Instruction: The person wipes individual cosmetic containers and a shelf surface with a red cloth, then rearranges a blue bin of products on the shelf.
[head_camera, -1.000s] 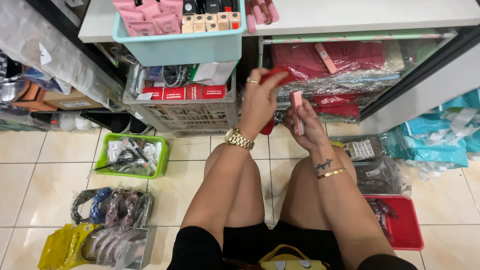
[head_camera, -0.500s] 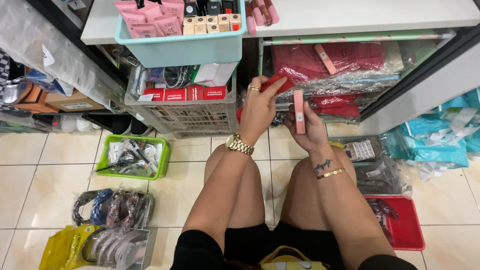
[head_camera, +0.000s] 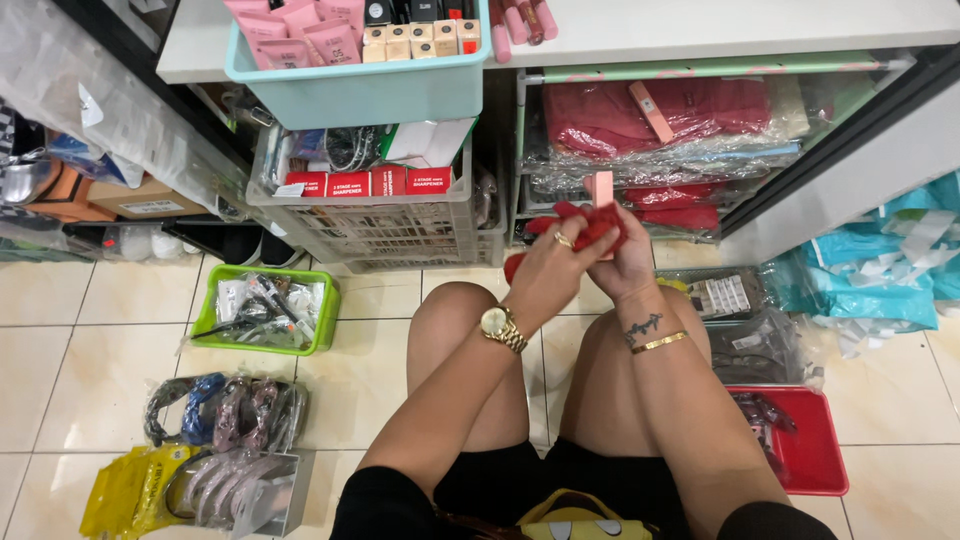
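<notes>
1. The left hand (head_camera: 548, 262) and the right hand (head_camera: 625, 250) are sitting close together, touching, out in front of the knees
2. Both hands are closing around one red cloth (head_camera: 585, 222), which is bunching up between them
3. The right hand is also holding one small pink tube (head_camera: 602, 188); the tube is standing up tall, with its long side pointing up toward the shelf, and its top is poking out above the fingers
4. The tube is sitting just by the right hand's fingers, so the right hand is the nearer one; the left hand is pressing on the cloth beside it
5. I am counting two hands, one red cloth and one pink tube
6. One gold watch (head_camera: 501, 327) is sitting on the left wrist and one gold bangle (head_camera: 660, 342) on the right wrist
7. One green tray (head_camera: 262, 342) and one red tray (head_camera: 815, 455) are lying on the floor
</notes>
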